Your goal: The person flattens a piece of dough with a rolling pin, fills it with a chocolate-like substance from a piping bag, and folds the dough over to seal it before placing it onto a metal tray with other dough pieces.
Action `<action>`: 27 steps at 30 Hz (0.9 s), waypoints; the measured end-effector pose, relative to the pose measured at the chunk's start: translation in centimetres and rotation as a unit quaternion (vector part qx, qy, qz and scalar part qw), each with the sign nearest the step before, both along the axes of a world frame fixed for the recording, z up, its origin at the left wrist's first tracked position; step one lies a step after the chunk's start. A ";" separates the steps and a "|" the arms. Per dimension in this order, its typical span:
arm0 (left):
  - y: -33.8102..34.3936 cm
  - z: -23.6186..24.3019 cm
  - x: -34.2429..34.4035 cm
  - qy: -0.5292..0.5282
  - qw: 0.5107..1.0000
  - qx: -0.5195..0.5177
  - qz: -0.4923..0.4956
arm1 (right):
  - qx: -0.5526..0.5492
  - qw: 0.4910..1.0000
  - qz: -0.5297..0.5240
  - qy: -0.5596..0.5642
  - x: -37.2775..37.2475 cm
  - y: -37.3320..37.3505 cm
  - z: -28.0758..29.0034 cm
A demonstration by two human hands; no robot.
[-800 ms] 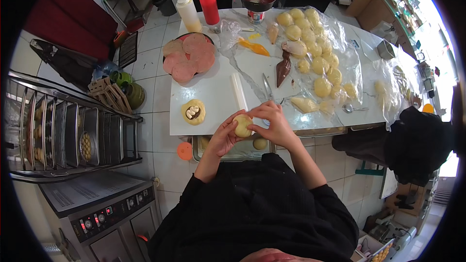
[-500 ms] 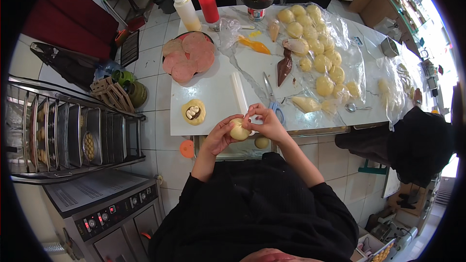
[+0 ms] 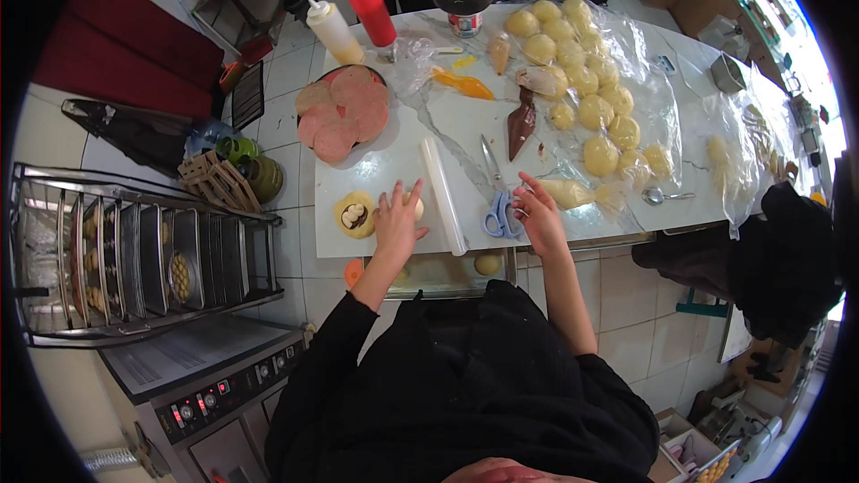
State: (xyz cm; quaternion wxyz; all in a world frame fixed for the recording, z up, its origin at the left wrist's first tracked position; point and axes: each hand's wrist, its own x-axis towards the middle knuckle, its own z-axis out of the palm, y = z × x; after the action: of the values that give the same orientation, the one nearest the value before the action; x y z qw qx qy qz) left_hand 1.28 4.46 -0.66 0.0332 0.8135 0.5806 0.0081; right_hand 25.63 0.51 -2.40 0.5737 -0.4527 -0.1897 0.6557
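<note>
My left hand (image 3: 398, 222) is spread flat, palm down, at the table's near edge. A pale dough ball (image 3: 416, 207) shows partly from under its fingers. Just left of it lies a flattened dough round (image 3: 355, 215) with dark filling and white pieces on top. My right hand (image 3: 540, 222) hovers with loosely parted fingers and holds nothing that I can see. Beside it are blue-handled scissors (image 3: 498, 215), partly behind the fingers. A white rolling pin (image 3: 443, 197) lies between my two hands.
Sliced pink meat (image 3: 344, 116) fills a dark plate at the back left, near white (image 3: 335, 33) and red (image 3: 370, 9) squeeze bottles. Several dough balls (image 3: 595, 112) sit on plastic at the right. A brown piping bag (image 3: 521, 125) and a spoon (image 3: 667, 196) lie nearby.
My hands have parted from the dough ball they held together. The left has moved left and down onto the table with the ball; the right has moved right, toward the scissors.
</note>
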 end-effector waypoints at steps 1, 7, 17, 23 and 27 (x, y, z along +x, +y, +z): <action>0.3 -0.4 -0.4 0.001 1.000 0.000 -0.006 | -0.033 0.996 -0.048 0.068 0.4 0.2 -0.4; 5.1 1.7 4.5 -0.307 0.945 -0.084 -0.076 | -0.075 0.951 -0.076 0.290 1.4 1.7 -3.8; 14.4 -5.3 18.5 -0.231 0.967 -0.089 -0.058 | -0.031 0.860 -0.093 0.500 0.7 3.7 -5.3; 15.6 -5.4 18.4 -0.304 0.931 -0.201 -0.001 | 0.005 0.816 -0.116 0.566 -0.2 4.5 -5.6; 15.9 -5.5 18.5 -0.308 0.925 -0.222 0.011 | -0.007 0.795 -0.126 0.594 -0.3 4.7 -5.6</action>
State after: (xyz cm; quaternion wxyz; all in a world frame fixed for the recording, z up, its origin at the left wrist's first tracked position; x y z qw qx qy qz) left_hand 19.74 20.37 -6.21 0.3904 0.7360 0.5376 0.1298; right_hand 25.32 5.19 -8.03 0.6479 0.0021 0.2514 0.7191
